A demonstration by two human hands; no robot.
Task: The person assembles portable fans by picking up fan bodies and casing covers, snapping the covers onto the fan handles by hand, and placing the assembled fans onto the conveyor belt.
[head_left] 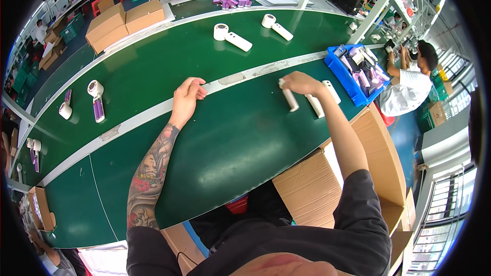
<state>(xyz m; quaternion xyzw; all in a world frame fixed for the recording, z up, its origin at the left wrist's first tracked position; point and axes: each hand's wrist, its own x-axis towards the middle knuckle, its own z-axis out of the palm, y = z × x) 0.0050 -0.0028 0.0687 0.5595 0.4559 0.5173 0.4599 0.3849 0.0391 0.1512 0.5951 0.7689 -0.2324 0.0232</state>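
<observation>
White handheld device is over the near side of the green desk, with the right hand's fingers clamped around its upper end. Two more white devices lie just to the right by the forearm, and a loaded blue bin sits past those. Left hand is at the pale strip, fingers curled, can't tell if fully closed tbh.
</observation>
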